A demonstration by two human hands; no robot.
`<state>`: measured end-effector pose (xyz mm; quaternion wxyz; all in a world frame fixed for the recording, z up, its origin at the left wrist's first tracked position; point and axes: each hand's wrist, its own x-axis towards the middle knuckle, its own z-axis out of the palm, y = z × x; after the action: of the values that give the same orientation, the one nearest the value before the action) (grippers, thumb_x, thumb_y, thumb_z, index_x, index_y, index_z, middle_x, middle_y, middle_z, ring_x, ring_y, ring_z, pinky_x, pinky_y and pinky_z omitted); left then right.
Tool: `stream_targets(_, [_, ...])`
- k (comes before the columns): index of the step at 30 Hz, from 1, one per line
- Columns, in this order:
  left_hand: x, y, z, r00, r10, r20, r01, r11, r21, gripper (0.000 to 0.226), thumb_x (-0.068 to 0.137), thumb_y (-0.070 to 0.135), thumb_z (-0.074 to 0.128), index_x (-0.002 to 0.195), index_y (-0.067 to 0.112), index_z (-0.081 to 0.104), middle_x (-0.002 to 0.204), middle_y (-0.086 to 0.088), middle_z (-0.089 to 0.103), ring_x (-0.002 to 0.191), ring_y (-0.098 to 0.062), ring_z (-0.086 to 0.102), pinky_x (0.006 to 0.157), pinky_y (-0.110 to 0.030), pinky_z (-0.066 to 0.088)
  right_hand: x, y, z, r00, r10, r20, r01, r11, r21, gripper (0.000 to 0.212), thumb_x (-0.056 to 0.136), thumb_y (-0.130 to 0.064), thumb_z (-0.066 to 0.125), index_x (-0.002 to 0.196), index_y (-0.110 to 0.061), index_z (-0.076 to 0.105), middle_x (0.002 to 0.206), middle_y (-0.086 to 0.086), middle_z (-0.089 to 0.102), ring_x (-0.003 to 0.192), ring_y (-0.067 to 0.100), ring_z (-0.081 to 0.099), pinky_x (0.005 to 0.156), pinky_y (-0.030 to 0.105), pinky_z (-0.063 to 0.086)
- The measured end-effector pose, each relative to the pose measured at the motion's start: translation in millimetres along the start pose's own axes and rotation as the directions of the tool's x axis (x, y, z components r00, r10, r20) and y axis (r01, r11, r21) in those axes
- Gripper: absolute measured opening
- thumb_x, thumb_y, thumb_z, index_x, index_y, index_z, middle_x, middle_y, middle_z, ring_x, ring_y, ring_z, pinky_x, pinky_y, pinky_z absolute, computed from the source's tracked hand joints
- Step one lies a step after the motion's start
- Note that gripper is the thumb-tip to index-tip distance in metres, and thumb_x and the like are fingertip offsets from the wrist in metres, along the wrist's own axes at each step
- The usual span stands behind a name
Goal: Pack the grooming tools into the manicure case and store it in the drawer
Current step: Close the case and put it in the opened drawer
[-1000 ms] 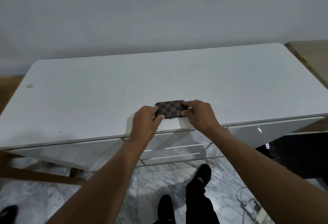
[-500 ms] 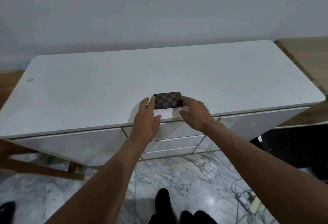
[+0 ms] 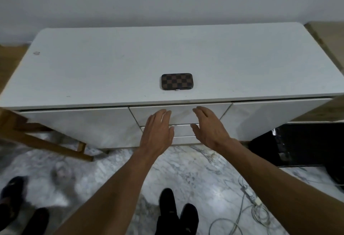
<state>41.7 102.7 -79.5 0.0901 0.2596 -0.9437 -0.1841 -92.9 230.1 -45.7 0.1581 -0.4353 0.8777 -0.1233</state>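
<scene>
Manicure case (image 3: 176,81): closed, flat on cabinet top (image 3: 111,63), near edge. My left hand (image 3: 157,130) and right hand (image 3: 208,126): released, before top drawer (image 3: 180,112).

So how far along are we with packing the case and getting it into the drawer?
Done: the manicure case lies closed on the cabinet top, with no loose tools in sight. In hand: the left hand and right hand, both open and empty, are at the front of the top middle drawer, which is shut. Left: open it, put the case in, close it.
</scene>
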Motion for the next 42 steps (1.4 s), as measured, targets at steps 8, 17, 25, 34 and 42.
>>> stream_targets(8, [15.4,-27.1,7.7,0.996,-0.038,0.077,0.024,0.985,0.171,0.077,0.088,0.035,0.065,0.148,0.001,0.032,0.150,-0.021,0.038,0.140,-0.036,0.035,0.117,-0.054,0.019,28.3,-12.9,25.1,0.995,0.089,0.037,-0.085,0.993,-0.085,0.079,0.093,-0.031,0.057,0.155,-0.012,0.010,0.163,0.004,0.012,0.151,0.026,0.011,0.121,0.048,0.021])
stream_targets(17, [14.2,-38.9,14.5,1.000,0.008,0.006,-0.009,0.991,0.136,0.071,0.096,0.056,0.029,0.146,0.006,0.039,0.148,-0.015,0.041,0.137,-0.033,0.037,0.118,-0.052,0.019,31.3,-15.6,35.2,0.988,0.122,-0.094,-0.127,0.991,-0.049,0.063,0.095,-0.039,0.051,0.149,-0.014,0.030,0.156,0.004,0.032,0.145,0.027,0.026,0.114,0.051,0.032])
stream_targets(25, [-20.5,-26.4,13.2,0.991,-0.087,0.104,0.075,0.991,0.114,0.081,0.090,0.066,0.003,0.155,0.018,0.015,0.164,-0.004,0.012,0.151,-0.020,0.005,0.120,-0.047,0.000,0.2,-14.6,32.0,0.987,0.155,0.031,-0.153,0.987,-0.055,0.063,0.100,-0.052,0.024,0.154,-0.020,0.019,0.164,0.000,0.012,0.152,0.020,0.005,0.123,0.042,0.010])
stream_targets(34, [-96.2,-0.5,10.6,0.979,-0.128,0.160,0.114,0.989,0.093,0.083,0.088,0.067,-0.002,0.156,0.020,0.006,0.165,0.000,0.002,0.151,-0.016,-0.006,0.119,-0.045,-0.003,-77.5,-16.2,42.6,0.991,0.125,0.045,-0.125,0.992,-0.001,0.059,0.102,-0.046,0.031,0.154,-0.019,0.020,0.163,0.001,0.014,0.152,0.020,0.007,0.121,0.040,0.016])
stream_targets(42, [-151.2,15.3,13.2,0.977,-0.142,0.157,0.127,0.987,0.098,0.085,0.087,0.067,-0.002,0.156,0.020,0.008,0.165,0.001,0.003,0.151,-0.014,-0.006,0.119,-0.043,-0.003,-132.3,-20.4,57.7,0.991,0.127,0.037,-0.128,0.992,0.000,0.059,0.101,-0.045,0.034,0.153,-0.019,0.022,0.163,0.000,0.016,0.152,0.019,0.008,0.121,0.039,0.023])
